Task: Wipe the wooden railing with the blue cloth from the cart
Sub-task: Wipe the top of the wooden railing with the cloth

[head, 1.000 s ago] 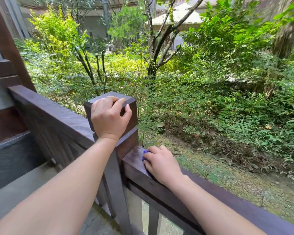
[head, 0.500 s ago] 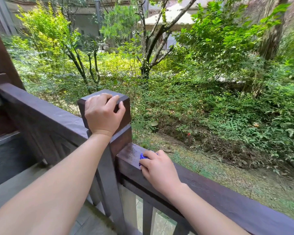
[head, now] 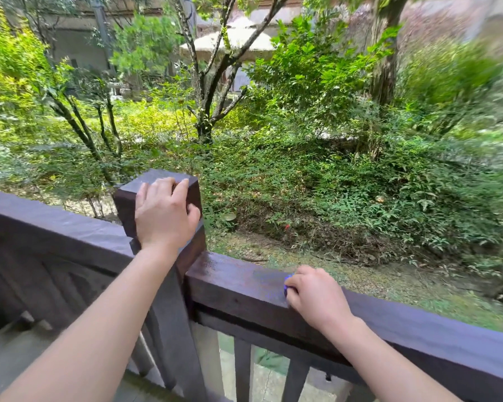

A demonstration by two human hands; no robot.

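i see a garden (head: 317, 146) of shrubs and trees beyond the dark wooden railing (head: 238, 282). the square post (head: 157, 181) stands at the rail's corner. my left hand (head: 164, 216) grips the post top, fingers curled over it. my right hand (head: 317, 297) presses down on the rail top, fingers bunched over the blue cloth (head: 287, 281), mostly hidden.

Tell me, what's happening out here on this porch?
A person is wiping the wooden railing. The right hand presses a blue cloth, mostly hidden under the fingers, on the rail's top a little way right of the corner post. The left hand grips the top of that post for support. Beyond the rail lies a leafy garden.
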